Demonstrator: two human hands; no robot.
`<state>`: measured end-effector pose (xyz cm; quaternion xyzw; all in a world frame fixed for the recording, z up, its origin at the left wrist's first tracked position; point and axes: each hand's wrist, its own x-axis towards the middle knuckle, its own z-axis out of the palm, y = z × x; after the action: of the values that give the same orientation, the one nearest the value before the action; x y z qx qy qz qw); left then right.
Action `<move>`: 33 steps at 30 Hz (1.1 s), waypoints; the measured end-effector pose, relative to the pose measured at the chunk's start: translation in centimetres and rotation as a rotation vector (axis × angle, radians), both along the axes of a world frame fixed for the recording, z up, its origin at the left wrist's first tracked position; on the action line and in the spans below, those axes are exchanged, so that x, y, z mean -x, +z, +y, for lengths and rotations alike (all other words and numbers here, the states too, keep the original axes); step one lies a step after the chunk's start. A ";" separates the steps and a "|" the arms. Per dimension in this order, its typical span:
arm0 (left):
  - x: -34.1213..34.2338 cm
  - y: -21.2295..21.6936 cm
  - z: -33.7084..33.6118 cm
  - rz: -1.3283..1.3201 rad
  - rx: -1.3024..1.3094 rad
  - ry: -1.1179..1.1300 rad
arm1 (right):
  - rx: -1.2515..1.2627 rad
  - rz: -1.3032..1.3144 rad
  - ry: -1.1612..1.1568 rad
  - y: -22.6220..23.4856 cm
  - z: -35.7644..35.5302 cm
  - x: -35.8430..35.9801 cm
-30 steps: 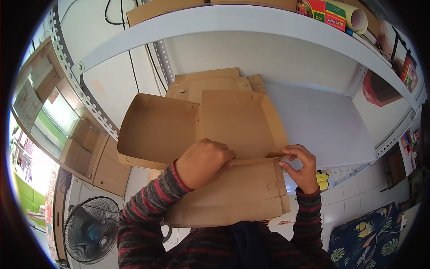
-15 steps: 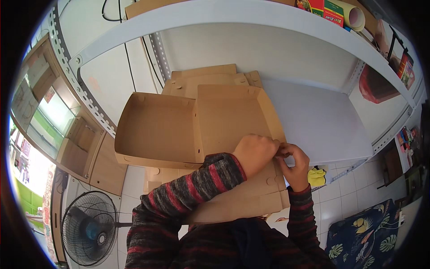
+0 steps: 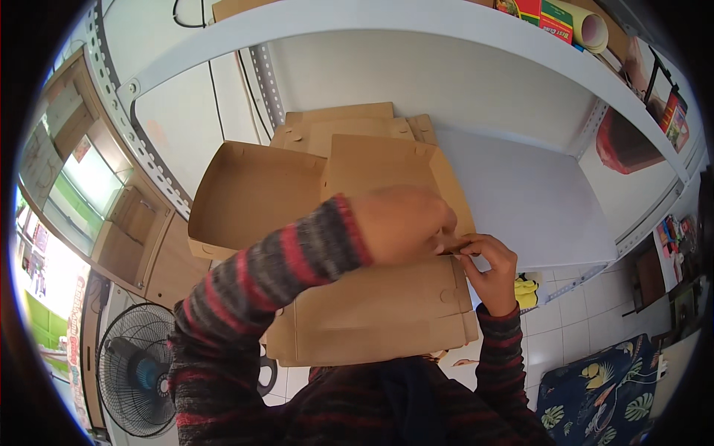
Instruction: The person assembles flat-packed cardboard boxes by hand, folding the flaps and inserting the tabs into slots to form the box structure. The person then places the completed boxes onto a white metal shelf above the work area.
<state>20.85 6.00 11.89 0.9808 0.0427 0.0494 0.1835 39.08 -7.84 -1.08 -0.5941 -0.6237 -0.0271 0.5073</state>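
Observation:
An opened brown cardboard box (image 3: 256,197) lies in front of me, its left half standing as a tray with raised walls. The right half (image 3: 379,160) has a raised wall along its right side. At that half's near right corner, my right hand (image 3: 492,273) pinches the cardboard edge between thumb and fingers. My left hand (image 3: 405,219) reaches across the near side to the same corner, its fingers curled at the flap and partly smeared by motion. It hides much of the near edge. Flat cardboard blanks (image 3: 364,320) lie under the box.
A white shelf surface (image 3: 528,201) extends to the right, with a shelf beam (image 3: 357,18) arching overhead. A standing fan (image 3: 137,372) is at lower left. Yellow cloth (image 3: 526,292) shows below the shelf edge. A dark leaf-patterned cover (image 3: 599,390) is at lower right.
My left hand has moved slightly left and away from me, and its forearm has swung left. The box's left half has shifted slightly. My right hand stays at the corner.

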 end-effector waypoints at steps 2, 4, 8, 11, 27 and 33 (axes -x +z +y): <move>-1.7 -2.5 0.6 -0.051 0.011 0.022 | -0.013 -0.006 0.014 0.0 0.0 0.3; -3.1 -4.6 1.4 -0.066 0.075 0.003 | -0.029 -0.043 0.030 -0.1 -0.1 0.2; -4.9 -7.6 2.1 -0.058 0.177 -0.065 | -0.041 -0.081 0.014 -0.8 -0.3 0.0; -5.3 -8.3 2.1 -0.101 0.199 -0.093 | -0.078 -0.085 0.010 -1.2 -0.3 0.1; -4.7 -7.7 2.1 -0.114 0.284 -0.099 | -0.368 -0.498 -0.072 -2.0 -0.3 0.5; -4.5 -8.1 2.3 -0.118 0.327 -0.098 | -0.389 -0.491 -0.058 -2.0 -0.1 0.7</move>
<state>25.37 8.26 3.76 0.9342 -0.0087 0.0903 0.3450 38.40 -7.99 -3.12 -0.4790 -0.6935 -0.3031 0.4447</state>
